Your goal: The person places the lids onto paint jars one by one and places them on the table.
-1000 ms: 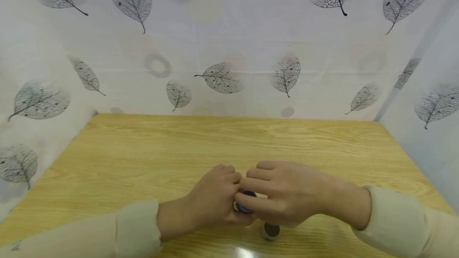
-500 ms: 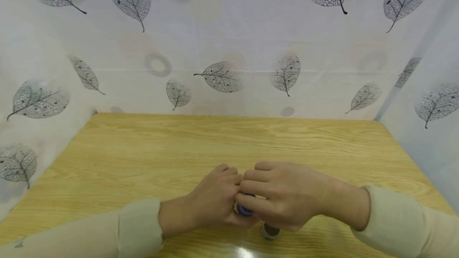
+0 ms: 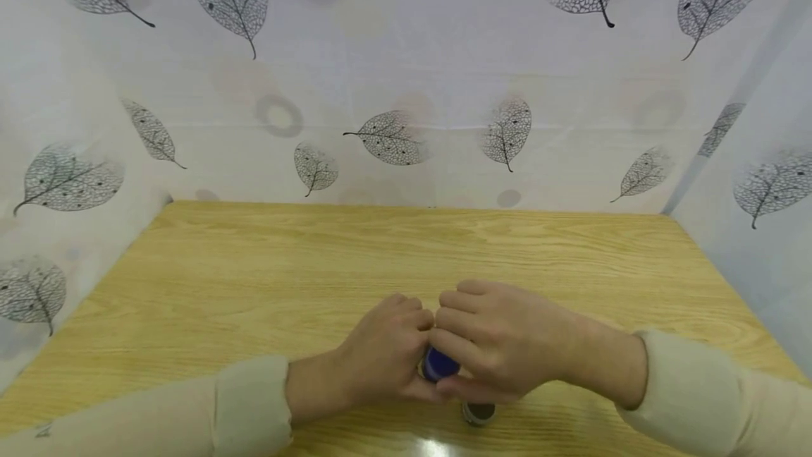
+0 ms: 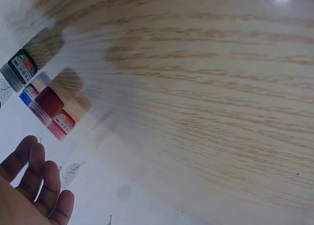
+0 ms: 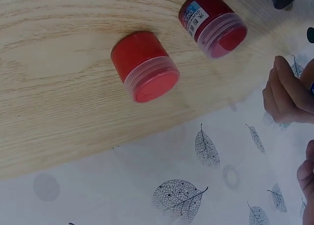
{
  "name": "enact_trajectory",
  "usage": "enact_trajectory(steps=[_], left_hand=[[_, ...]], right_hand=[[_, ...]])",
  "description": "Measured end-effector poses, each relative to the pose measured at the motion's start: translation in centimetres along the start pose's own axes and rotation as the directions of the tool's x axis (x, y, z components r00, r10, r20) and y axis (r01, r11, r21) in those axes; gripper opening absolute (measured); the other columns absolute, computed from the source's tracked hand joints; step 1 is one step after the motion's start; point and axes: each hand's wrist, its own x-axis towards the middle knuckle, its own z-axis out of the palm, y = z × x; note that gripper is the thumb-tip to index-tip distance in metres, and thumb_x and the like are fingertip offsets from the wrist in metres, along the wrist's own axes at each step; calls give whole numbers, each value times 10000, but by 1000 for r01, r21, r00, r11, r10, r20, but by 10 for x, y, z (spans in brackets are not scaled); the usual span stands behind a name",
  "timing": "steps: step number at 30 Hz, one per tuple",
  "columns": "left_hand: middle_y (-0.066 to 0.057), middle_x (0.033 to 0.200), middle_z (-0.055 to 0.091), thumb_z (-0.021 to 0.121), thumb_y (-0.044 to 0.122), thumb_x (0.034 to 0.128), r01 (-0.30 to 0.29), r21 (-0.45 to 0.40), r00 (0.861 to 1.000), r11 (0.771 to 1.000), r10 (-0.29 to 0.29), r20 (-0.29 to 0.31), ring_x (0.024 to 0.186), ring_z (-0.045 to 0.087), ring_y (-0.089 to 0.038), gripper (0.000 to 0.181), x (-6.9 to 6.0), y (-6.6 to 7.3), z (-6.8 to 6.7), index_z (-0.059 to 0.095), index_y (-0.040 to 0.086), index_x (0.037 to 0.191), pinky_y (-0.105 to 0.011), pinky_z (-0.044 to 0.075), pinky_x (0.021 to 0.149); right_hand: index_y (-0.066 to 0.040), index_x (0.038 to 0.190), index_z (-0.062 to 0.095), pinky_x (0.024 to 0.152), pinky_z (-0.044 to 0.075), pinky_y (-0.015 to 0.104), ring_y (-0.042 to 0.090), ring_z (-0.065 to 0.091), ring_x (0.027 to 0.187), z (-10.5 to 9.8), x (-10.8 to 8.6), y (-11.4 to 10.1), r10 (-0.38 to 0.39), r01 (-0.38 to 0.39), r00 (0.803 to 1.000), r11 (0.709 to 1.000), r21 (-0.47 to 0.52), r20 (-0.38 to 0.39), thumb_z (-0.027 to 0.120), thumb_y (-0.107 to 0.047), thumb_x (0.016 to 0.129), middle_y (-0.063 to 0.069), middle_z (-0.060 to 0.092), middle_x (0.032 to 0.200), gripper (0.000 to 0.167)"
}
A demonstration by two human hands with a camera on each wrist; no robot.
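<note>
In the head view a small blue paint jar (image 3: pixel 439 365) is up between both hands, near the front of the table. My left hand (image 3: pixel 383 351) grips it from the left, fingers curled round its side. From the right, my right hand (image 3: pixel 501 344) has its index finger and thumb on either side of the blue top. Its other fingers are curled. Below the right hand stands a dark-topped jar (image 3: pixel 478 412), partly covered by that hand. Both hands hide most of the blue jar, and only a blue sliver of it shows at the right wrist view's edge.
Two red paint jars, one bright (image 5: pixel 142 63) and one darker (image 5: pixel 211 21), stand on the wooden table (image 3: pixel 285 266). A black-labelled jar (image 4: pixel 22 65) and a small blue-labelled jar (image 4: pixel 29 93) stand near red ones. Leaf-print cloth (image 3: pixel 406 62) encloses the table's back and sides.
The right hand's index finger and thumb have shifted round the blue top, with the thumb now showing at its near side. More of the blue top is exposed. The left hand stays nearly still.
</note>
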Motion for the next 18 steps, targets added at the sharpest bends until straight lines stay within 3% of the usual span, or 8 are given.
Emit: enact_trajectory(steps=[7,18], left_hand=[[114,648,478,710,681,735,2,18,1000,1000,-2,2,586,364,-62,469,-1,1,0,670,220,810,-228,367,612],[123,634,492,703,657,757,7,49,1000,999,-6,-5,582,374,-54,441,0,5,2,652,219,770,-224,392,664]], right_hand=[[-148,750,551,510,366,228,101,406,557,4,3,-3,47,-51,996,998,-45,-80,505,-498,962,-79,468,631,412],[-178,614,455,423,262,180,50,267,455,11,5,-11,180,-188,976,980,-61,-126,443,-532,964,-90,364,544,497]])
